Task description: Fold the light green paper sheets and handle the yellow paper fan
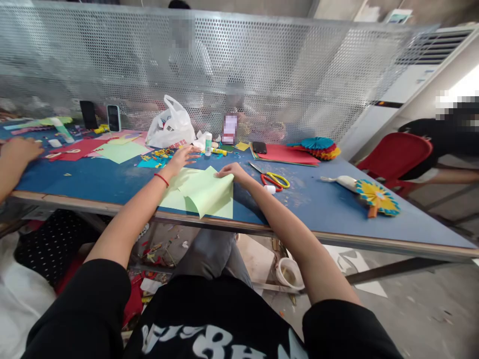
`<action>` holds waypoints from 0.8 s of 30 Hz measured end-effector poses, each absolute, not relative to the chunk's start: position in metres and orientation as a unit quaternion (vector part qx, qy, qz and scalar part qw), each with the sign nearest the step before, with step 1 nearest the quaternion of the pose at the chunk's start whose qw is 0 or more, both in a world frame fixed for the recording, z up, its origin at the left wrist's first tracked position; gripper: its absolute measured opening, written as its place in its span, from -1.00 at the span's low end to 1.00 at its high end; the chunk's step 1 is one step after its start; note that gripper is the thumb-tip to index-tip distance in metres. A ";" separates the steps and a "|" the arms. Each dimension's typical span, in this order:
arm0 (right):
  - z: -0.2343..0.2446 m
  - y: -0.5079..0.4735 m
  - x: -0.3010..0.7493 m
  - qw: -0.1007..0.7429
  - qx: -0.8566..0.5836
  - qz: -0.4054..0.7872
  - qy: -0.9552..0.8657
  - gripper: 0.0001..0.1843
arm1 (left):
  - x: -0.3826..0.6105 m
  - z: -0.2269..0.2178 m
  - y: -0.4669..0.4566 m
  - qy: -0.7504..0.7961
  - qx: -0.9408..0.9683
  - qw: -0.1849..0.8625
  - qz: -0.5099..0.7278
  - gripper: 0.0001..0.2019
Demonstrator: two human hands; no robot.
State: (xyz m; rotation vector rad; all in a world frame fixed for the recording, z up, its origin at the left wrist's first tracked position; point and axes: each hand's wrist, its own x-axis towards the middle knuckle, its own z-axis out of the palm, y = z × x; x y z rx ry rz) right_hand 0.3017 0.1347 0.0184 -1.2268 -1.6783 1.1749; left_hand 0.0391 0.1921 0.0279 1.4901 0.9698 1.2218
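Observation:
My right hand [232, 172] pinches the far edge of a light green sheet of paper [209, 192], which curls up along its near side. Under it, more green paper [170, 198] lies flat at the table's front edge. My left hand [182, 159] is held just beyond the paper's far left part, fingers spread, holding nothing. Beyond my hands a white glue stick [208, 144] stands upright. To the right of my right hand lie scissors [275, 180] with red and yellow handles, beside a small white cap [270, 189].
A white plastic bag [171, 127] and yellow and blue paper scraps [155, 158] are at the back. A phone [259, 147] rests on red paper [288, 154], near folded paper fans [320, 145]. Another person's hand [22, 149] is at the left. A perforated metal screen [123, 60] stands behind.

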 end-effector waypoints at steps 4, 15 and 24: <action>0.016 0.132 0.295 0.356 -0.482 0.442 -0.668 -0.55 | 0.039 0.025 0.188 0.388 0.666 0.446 0.455 -0.58; 0.015 0.122 0.279 0.337 -0.459 0.456 -0.683 -0.74 | 0.058 0.013 0.173 0.337 0.807 0.372 0.312 -0.53; 0.024 0.119 0.285 0.252 -0.448 0.471 -0.717 -0.82 | 0.054 0.018 0.185 0.314 0.793 0.323 0.411 -0.57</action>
